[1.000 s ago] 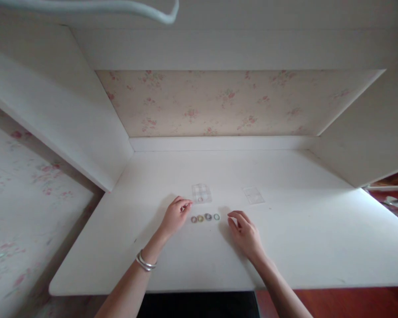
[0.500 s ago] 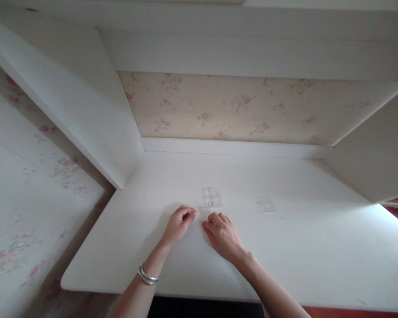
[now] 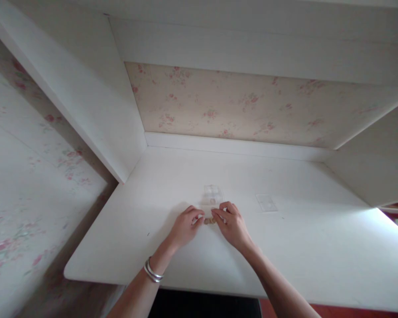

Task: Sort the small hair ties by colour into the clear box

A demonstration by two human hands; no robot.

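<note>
1. Toward the near left of a clear, rectangular, divided plastic box (image 3: 215,190), the bare left hand (image 3: 185,226) is half curled, thumb and forefinger close together; I cannot tell whether it grips anything.
2. Toward the box's near right, the bare right hand (image 3: 232,226) is likewise bent, fingertips drawn in beside small yellowish-brown rings (image 3: 206,221); any hold is unclear.
3. Just nearer than the box, those rings sit between both hands, partly hidden by the right fingertips.
4. Within the box's near part shows a small pale ring (image 3: 212,201).
5. Right of the box, well apart, a clear, flat, rectangular plastic piece (image 3: 266,203) lies on the white tabletop (image 3: 305,247).
</note>
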